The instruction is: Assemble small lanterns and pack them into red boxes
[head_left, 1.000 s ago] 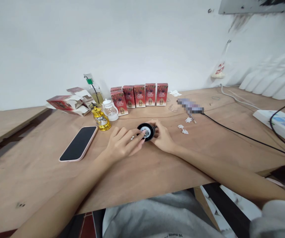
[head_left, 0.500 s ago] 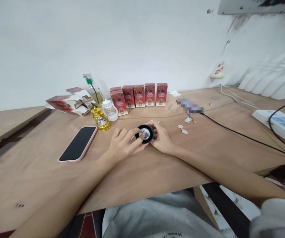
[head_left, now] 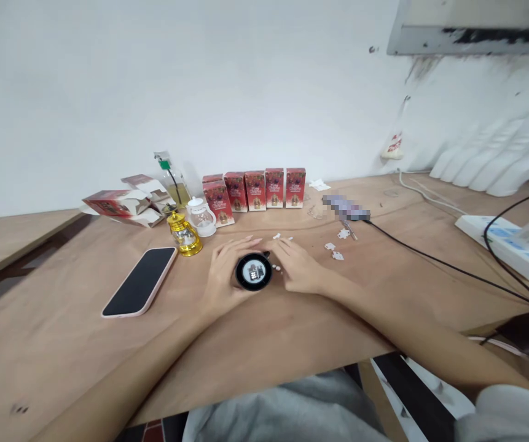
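My left hand (head_left: 225, 270) is wrapped round a small black lantern (head_left: 238, 277), turned so its round underside faces up. Inside its dark rim sits a white disc (head_left: 246, 268) with metal parts that look like battery contacts. My right hand (head_left: 298, 265) rests on the table just right of the lantern, apart from it, fingers stretched out and thumb lower down. Tiny white pieces (head_left: 278, 267) lie between the lantern and that hand. Left of my hands stand a gold lantern (head_left: 185, 236) and a white lantern (head_left: 202, 219).
A phone (head_left: 141, 282) lies at left. Red printed boxes (head_left: 274, 189) stand along the wall, with opened boxes (head_left: 119, 202) and a pump bottle (head_left: 179, 190) left of them. White cut-out pieces (head_left: 337, 255), a screwdriver-like tool (head_left: 349, 229), a black cable (head_left: 430, 255) and a power strip (head_left: 506, 245) are at right.
My right hand has let go of the lantern and moved off to its right. My left hand's fingers have left the disc and now wrap the lantern's side. The view has shifted slightly.
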{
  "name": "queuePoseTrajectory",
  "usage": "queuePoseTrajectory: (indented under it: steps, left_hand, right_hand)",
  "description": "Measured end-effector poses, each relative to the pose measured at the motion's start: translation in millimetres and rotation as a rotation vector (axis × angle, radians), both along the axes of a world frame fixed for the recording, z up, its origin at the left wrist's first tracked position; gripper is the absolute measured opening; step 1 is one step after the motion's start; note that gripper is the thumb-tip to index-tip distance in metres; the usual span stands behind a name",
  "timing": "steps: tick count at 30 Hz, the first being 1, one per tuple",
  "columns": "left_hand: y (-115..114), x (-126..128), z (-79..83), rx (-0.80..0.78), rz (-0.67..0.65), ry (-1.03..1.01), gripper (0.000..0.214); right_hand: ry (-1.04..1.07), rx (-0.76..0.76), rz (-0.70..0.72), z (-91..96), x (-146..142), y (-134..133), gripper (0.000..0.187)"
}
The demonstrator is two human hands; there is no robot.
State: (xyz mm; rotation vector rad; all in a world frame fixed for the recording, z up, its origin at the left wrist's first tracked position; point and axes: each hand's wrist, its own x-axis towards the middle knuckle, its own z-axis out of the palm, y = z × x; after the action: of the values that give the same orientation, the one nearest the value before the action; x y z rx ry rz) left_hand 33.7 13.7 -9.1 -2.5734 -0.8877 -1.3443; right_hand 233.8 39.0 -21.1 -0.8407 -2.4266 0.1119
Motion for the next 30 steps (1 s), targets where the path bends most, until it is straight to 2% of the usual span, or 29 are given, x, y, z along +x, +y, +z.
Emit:
queuePoseTrajectory:
  steps: [3,6,7,9,12,19,21,27,30]
  left_hand:
    - [0,-1,-0.3,-0.029,0.014,-0.052,0.04]
    - [2,-3,-3.4,-0.077,0.046,-0.095,0.039]
    - [2,-3,-5.2,-0.092,0.061,-0.104,0.039]
    - [4,-4,-9.3,-0.117,0.091,-0.118,0.04]
    - [6,-5,-14.6,-0.147,0.115,-0.118,0.039]
    - [7,-4,-15.1,-0.178,0.124,-0.087,0.035]
    - [7,-5,-14.7,-0.199,0.135,-0.088,0.034]
    - [7,-4,-15.6,-0.215,0.114,-0.073,0.034]
    - [6,-2,-15.7,-0.177,0.082,-0.051,0.033]
  right_hand:
    - [-0.246,0.111,-0.372,6.7,9,3,0.053]
    - [-0.395,0.065,-0.749,5.6,19,7,0.045]
    - [-0.441,0.014,-0.833,4.6,22,8,0.039]
    - [-0.512,-0.098,-0.902,3.6,27,12,0.031]
    - [-0.532,-0.16,-0.823,6.1,29,15,0.032]
    - [-0.481,-0.093,-0.571,5.9,14,12,0.041]
    - [-0.343,-0.092,-0.491,2.1,12,12,0.039]
    - [0.394,-0.075,-0.159,0.2,11,10,0.025]
    - [0.613,-0.041,-0.054,1.9,9,5,0.023]
